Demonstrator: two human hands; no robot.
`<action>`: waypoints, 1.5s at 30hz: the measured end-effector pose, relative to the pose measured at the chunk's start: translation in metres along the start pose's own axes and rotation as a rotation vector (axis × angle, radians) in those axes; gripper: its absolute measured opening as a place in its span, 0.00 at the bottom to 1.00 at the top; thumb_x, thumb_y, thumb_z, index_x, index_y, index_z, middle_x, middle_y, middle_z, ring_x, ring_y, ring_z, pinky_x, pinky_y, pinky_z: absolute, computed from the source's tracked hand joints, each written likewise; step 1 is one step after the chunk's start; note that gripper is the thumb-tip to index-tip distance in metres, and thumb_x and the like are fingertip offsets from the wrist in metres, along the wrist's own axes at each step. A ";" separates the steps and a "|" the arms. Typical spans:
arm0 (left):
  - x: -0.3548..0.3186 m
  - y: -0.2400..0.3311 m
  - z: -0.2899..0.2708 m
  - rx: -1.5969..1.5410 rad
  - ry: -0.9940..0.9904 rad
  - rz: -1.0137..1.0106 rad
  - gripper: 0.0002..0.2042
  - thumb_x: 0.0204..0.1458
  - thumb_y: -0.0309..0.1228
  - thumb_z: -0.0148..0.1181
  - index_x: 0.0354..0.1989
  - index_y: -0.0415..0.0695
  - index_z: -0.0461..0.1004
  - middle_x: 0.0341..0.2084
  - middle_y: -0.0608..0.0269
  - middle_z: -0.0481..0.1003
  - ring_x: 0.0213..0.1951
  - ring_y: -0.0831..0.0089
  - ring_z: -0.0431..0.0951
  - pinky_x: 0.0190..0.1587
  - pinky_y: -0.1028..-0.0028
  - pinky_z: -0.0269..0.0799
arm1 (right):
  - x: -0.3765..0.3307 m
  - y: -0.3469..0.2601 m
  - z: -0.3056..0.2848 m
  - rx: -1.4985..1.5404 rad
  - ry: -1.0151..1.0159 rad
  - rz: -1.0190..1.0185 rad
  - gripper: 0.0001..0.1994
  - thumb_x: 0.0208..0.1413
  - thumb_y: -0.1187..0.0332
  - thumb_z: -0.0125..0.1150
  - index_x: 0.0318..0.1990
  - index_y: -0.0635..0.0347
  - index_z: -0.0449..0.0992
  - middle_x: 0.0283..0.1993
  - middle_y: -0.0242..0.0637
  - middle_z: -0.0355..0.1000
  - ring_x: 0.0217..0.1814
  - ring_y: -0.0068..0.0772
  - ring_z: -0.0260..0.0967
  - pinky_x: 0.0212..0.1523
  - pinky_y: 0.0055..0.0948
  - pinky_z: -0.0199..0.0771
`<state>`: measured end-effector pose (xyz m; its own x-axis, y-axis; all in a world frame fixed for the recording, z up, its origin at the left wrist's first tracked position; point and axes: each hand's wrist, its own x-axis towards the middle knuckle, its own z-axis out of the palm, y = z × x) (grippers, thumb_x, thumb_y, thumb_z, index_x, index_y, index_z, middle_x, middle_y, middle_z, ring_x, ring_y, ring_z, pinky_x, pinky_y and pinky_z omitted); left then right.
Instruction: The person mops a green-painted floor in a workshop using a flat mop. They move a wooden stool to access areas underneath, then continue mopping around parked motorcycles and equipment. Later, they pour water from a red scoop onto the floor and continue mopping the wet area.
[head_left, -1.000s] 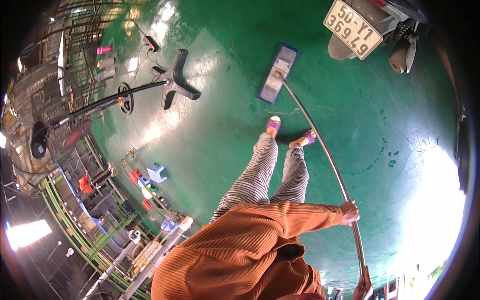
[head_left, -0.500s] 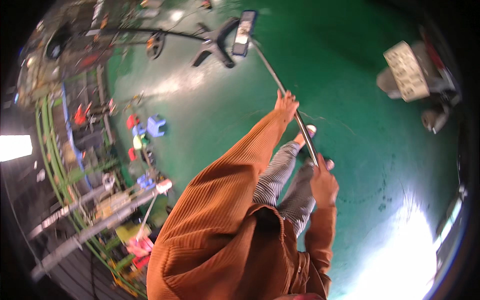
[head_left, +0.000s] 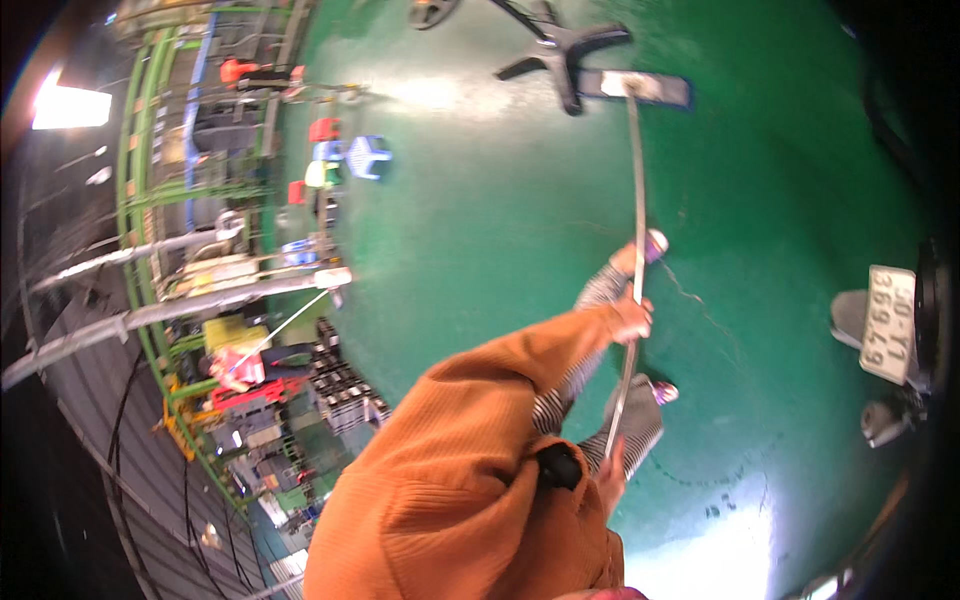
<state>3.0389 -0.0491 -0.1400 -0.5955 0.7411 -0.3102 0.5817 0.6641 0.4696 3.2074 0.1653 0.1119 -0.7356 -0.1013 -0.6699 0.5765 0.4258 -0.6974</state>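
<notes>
Both hands grip a long mop handle over the green floor.

The left hand [head_left: 632, 318] wraps the mop handle [head_left: 637, 190] mid-shaft; the right hand [head_left: 610, 476] closes around its lower end. The mop head [head_left: 640, 88] lies flat beside a black chair base [head_left: 556, 47].

A workshop: green painted floor [head_left: 480, 230], metal racks [head_left: 180, 200], parked scooter [head_left: 890, 340].

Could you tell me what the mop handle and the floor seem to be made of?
The mop handle looks like bare metal tubing: thin, silvery grey, with a dull sheen. The floor appears to be concrete under glossy green paint or epoxy: it mirrors the light in bright patches, and a fine crack runs near the feet.
</notes>
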 end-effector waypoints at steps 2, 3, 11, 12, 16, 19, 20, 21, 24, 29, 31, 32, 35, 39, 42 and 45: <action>0.000 -0.040 -0.020 -0.017 -0.009 -0.073 0.10 0.24 0.37 0.63 0.19 0.55 0.71 0.26 0.75 0.69 0.45 0.65 0.65 0.43 0.31 0.51 | 0.042 -0.042 -0.003 -0.020 -0.054 0.092 0.20 0.57 0.71 0.42 0.58 0.61 0.61 0.55 0.51 0.64 0.55 0.48 0.64 0.52 0.34 0.63; 0.006 -0.061 -0.033 0.009 -0.078 -0.108 0.11 0.24 0.37 0.64 0.20 0.55 0.72 0.27 0.75 0.70 0.46 0.65 0.65 0.41 0.32 0.54 | 0.056 -0.034 -0.001 -0.035 -0.024 0.053 0.20 0.57 0.71 0.43 0.58 0.60 0.62 0.45 0.48 0.66 0.44 0.41 0.65 0.43 0.33 0.64; -0.021 0.045 -0.080 -0.062 -0.372 0.048 0.08 0.41 0.41 0.55 0.19 0.53 0.72 0.25 0.69 0.68 0.43 0.66 0.64 0.45 0.28 0.51 | -0.030 -0.087 0.005 0.002 0.068 0.551 0.15 0.56 0.62 0.52 0.47 0.61 0.73 0.13 0.28 0.61 0.11 0.18 0.55 0.12 0.25 0.55; -0.045 0.071 -0.077 -0.165 -0.444 0.117 0.09 0.43 0.42 0.54 0.19 0.53 0.71 0.25 0.70 0.67 0.43 0.67 0.64 0.46 0.28 0.49 | -0.053 -0.103 0.012 0.045 0.103 0.627 0.14 0.56 0.62 0.52 0.45 0.62 0.73 0.13 0.29 0.61 0.12 0.18 0.54 0.13 0.26 0.55; -0.074 0.100 -0.091 0.545 0.101 0.785 0.28 0.36 0.64 0.51 0.28 0.50 0.73 0.23 0.65 0.67 0.38 0.70 0.68 0.43 0.60 0.62 | -0.102 -0.158 0.054 0.240 0.291 0.816 0.14 0.56 0.60 0.52 0.38 0.64 0.73 0.14 0.30 0.61 0.14 0.19 0.54 0.15 0.26 0.55; -0.013 0.075 -0.071 0.074 -0.172 0.658 0.21 0.41 0.57 0.52 0.27 0.50 0.71 0.22 0.64 0.68 0.36 0.71 0.68 0.42 0.62 0.62 | -0.074 -0.166 0.089 0.367 0.443 0.779 0.15 0.55 0.59 0.52 0.34 0.65 0.72 0.14 0.31 0.61 0.16 0.19 0.53 0.16 0.26 0.55; 0.025 0.058 -0.069 0.074 -0.181 0.659 0.19 0.43 0.54 0.51 0.27 0.50 0.70 0.24 0.65 0.67 0.36 0.71 0.67 0.43 0.61 0.61 | -0.051 -0.162 0.098 0.444 0.495 0.761 0.15 0.55 0.59 0.52 0.32 0.66 0.72 0.14 0.31 0.61 0.17 0.19 0.53 0.17 0.26 0.55; 0.068 0.042 -0.074 0.098 -0.163 0.660 0.16 0.45 0.50 0.51 0.28 0.50 0.69 0.25 0.66 0.66 0.37 0.71 0.66 0.44 0.60 0.60 | -0.023 -0.154 0.101 0.581 0.548 0.759 0.16 0.55 0.59 0.52 0.30 0.66 0.72 0.14 0.32 0.60 0.17 0.19 0.53 0.18 0.26 0.55; 0.224 0.006 -0.126 0.590 0.274 0.667 0.08 0.51 0.40 0.49 0.31 0.51 0.66 0.29 0.68 0.64 0.37 0.70 0.63 0.46 0.56 0.57 | 0.115 -0.144 0.058 1.052 0.788 0.707 0.15 0.56 0.57 0.52 0.23 0.55 0.63 0.13 0.26 0.52 0.09 0.21 0.54 0.08 0.21 0.50; 0.323 0.006 -0.224 -0.058 0.139 0.030 0.17 0.43 0.28 0.55 0.45 0.50 0.69 0.55 0.62 0.61 0.58 0.64 0.58 0.57 0.51 0.53 | 0.345 -0.121 -0.064 1.228 0.810 0.296 0.16 0.56 0.54 0.50 0.44 0.56 0.71 0.18 0.27 0.62 0.09 0.20 0.55 0.08 0.21 0.52; 0.315 0.006 -0.239 -0.296 0.234 0.141 0.17 0.42 0.25 0.54 0.44 0.49 0.70 0.50 0.61 0.66 0.54 0.63 0.63 0.55 0.56 0.57 | 0.415 -0.074 -0.129 1.096 1.032 0.301 0.22 0.58 0.58 0.48 0.60 0.51 0.62 0.16 0.30 0.60 0.10 0.23 0.56 0.09 0.25 0.57; 0.302 -0.009 -0.240 -0.409 0.250 0.182 0.18 0.40 0.23 0.54 0.43 0.49 0.71 0.47 0.61 0.69 0.51 0.63 0.66 0.53 0.60 0.60 | 0.431 -0.081 -0.160 1.043 1.020 0.386 0.22 0.59 0.58 0.47 0.60 0.48 0.61 0.16 0.30 0.60 0.10 0.22 0.55 0.10 0.26 0.58; 0.239 -0.071 -0.221 -0.345 0.070 0.118 0.15 0.43 0.22 0.51 0.41 0.48 0.72 0.41 0.62 0.73 0.43 0.61 0.72 0.46 0.65 0.68 | 0.443 -0.086 -0.187 1.008 0.958 0.476 0.21 0.60 0.58 0.45 0.61 0.43 0.60 0.16 0.29 0.58 0.10 0.20 0.54 0.09 0.25 0.58; 0.184 -0.102 -0.184 -0.328 -0.119 0.062 0.16 0.45 0.22 0.51 0.44 0.50 0.71 0.38 0.59 0.74 0.40 0.58 0.74 0.41 0.64 0.71 | 0.404 -0.045 -0.107 1.026 0.928 0.314 0.21 0.60 0.60 0.43 0.61 0.46 0.59 0.17 0.26 0.54 0.10 0.17 0.53 0.07 0.21 0.55; 0.187 -0.076 -0.164 -0.530 -0.270 -0.078 0.18 0.52 0.31 0.50 0.52 0.50 0.64 0.41 0.56 0.74 0.39 0.60 0.76 0.42 0.66 0.71 | 0.310 -0.044 0.000 0.979 0.834 0.334 0.21 0.60 0.64 0.42 0.61 0.54 0.59 0.20 0.24 0.56 0.12 0.14 0.52 0.10 0.19 0.55; 0.175 -0.047 -0.106 -0.663 -0.401 -0.239 0.27 0.57 0.47 0.43 0.62 0.49 0.48 0.47 0.54 0.71 0.41 0.64 0.76 0.38 0.67 0.73 | 0.167 -0.059 0.099 0.971 0.734 0.502 0.22 0.60 0.65 0.42 0.61 0.60 0.58 0.24 0.24 0.63 0.15 0.12 0.50 0.15 0.18 0.54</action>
<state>2.8486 0.0390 -0.1289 -0.3447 0.6494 -0.6778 -0.0600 0.7054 0.7063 3.0858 0.0337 0.0162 -0.2118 0.5171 -0.8293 0.6348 -0.5724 -0.5191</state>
